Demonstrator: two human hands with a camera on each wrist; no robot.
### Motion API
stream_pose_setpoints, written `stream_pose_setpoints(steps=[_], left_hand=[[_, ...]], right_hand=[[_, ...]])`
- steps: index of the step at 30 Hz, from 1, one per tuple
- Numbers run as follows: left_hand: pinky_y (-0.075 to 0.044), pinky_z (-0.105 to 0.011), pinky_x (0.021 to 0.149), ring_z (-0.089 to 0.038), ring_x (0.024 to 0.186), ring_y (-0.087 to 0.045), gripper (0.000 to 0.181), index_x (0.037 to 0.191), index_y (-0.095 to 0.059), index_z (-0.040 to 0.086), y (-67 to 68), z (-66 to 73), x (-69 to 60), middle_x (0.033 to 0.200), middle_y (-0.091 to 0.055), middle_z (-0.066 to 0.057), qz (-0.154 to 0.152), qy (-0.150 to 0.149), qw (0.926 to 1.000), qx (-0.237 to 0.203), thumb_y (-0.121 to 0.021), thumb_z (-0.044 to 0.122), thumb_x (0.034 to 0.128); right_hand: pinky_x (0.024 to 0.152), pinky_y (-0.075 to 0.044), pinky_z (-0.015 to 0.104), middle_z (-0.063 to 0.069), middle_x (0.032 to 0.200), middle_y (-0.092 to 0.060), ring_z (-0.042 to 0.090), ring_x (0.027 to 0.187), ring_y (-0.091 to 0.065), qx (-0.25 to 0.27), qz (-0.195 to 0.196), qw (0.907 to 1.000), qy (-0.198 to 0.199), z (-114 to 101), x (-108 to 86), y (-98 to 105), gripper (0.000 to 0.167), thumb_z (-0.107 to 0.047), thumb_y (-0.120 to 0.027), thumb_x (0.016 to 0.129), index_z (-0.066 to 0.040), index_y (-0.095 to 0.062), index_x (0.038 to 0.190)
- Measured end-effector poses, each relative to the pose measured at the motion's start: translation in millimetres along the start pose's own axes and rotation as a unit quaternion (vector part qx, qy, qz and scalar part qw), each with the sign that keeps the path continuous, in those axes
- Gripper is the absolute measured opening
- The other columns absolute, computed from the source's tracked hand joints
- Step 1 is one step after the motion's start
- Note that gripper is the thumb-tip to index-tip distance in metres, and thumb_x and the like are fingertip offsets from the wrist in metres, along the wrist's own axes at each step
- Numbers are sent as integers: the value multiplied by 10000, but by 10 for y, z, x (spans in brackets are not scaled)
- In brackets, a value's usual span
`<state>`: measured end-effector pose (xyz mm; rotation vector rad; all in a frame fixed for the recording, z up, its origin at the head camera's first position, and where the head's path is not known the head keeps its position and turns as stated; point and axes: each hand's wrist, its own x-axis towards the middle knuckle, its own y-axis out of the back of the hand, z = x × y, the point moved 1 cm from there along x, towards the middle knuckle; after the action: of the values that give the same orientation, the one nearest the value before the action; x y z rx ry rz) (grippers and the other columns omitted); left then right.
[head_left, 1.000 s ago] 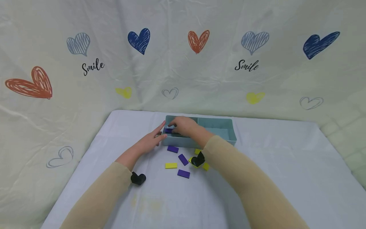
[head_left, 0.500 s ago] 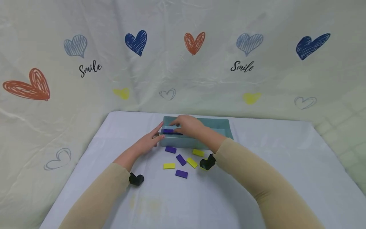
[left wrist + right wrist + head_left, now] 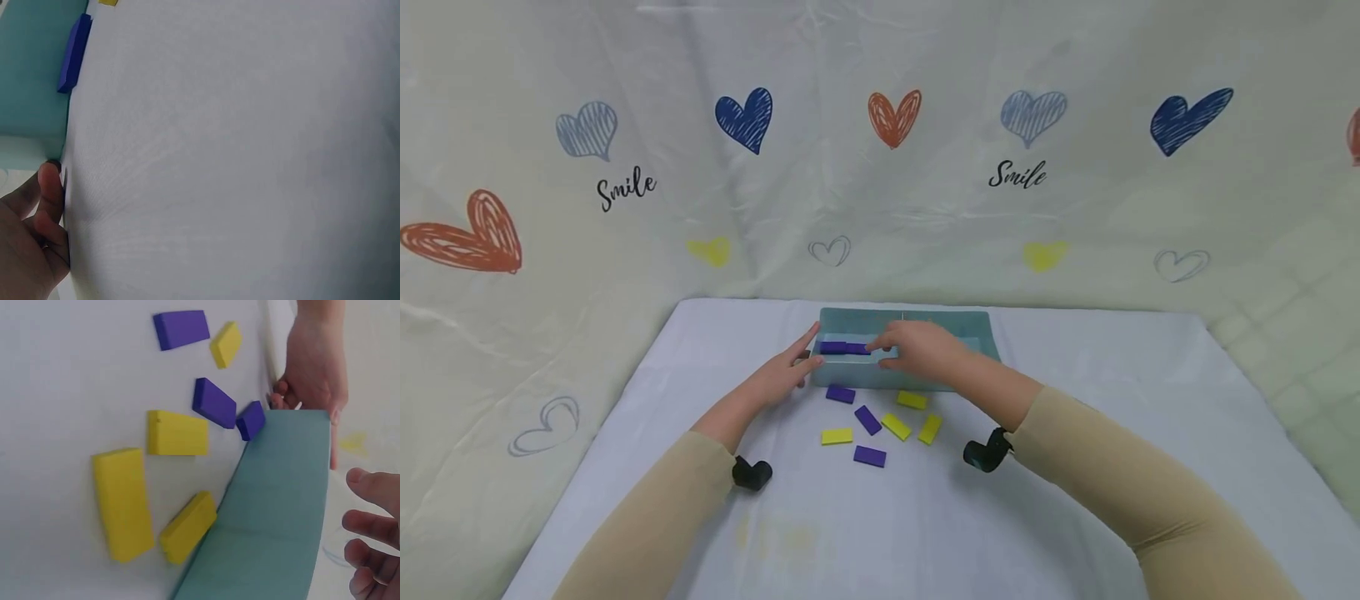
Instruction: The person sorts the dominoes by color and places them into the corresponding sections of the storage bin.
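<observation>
A teal two-compartment box [image 3: 857, 375] stands at the back of the table. Inside its left compartment, two purple blocks [image 3: 832, 347] lie end to end along the front. My left hand [image 3: 775, 375] rests against the box's left end, index finger stretched along the side and thumb at the front corner. Over the box, my right hand [image 3: 925, 348] has its fingers apart, just right of the second purple block [image 3: 858, 349]. In the right wrist view, that right hand [image 3: 378, 531] shows spread, loosely bent fingers with nothing between them, above the box wall [image 3: 269, 506].
In front of the box lie several yellow blocks [image 3: 896, 427] and three purple blocks [image 3: 869, 456] on the white cloth [image 3: 865, 533]. One purple block [image 3: 75, 53] lies close to the box's front wall. Behind the table hangs a sheet printed with hearts [image 3: 893, 117].
My right hand has drawn back to the right, away from the purple blocks, uncovering the second one. More yellow blocks now show. The left hand keeps its place at the box; the view has shifted slightly.
</observation>
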<state>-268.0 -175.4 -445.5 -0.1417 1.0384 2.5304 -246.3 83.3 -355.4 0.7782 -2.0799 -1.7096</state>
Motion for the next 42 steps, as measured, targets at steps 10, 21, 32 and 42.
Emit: stream_pose_setpoints(steps=[10,21,32,42], left_hand=[[-419,-505,909,-260,962,-598,665,1539,-12,538,-32,-66,42,1500,-412,-140,-10,1,10000,-10,-421,555,1015],[-414,-513,910,-258,969,-593,668,1544,-10,527,-27,-43,20,1499,-411,-143,36,1,10000,1,-419,554,1016],[-415,-502,893,-249,959,-587,659,1546,-9,523,-8,-18,12,1475,-433,-134,45,-21,10000,21,-411,539,1024],[-397,-502,889,-254,951,-574,658,1554,-17,508,-13,-2,5,1475,-429,-137,65,-69,10000,-24,-412,526,1028]], right_hand=[[741,-510,244,-38,1028,-670,165,938,-639,298,320,9988,207,37,-395,-94,327,-233,-764,890,-212,-735,1215],[759,-516,274,-12,1073,-686,175,966,-636,458,115,9983,348,-16,-522,-246,336,-263,-761,889,-212,-732,1220],[799,-501,262,-77,1055,-682,124,989,-618,449,-587,9967,340,-149,-509,-546,303,-311,-749,896,-270,-744,1196],[767,-485,225,-132,939,-645,33,865,-579,435,-830,9946,455,-226,-478,-764,388,-361,-783,857,-257,-726,1226]])
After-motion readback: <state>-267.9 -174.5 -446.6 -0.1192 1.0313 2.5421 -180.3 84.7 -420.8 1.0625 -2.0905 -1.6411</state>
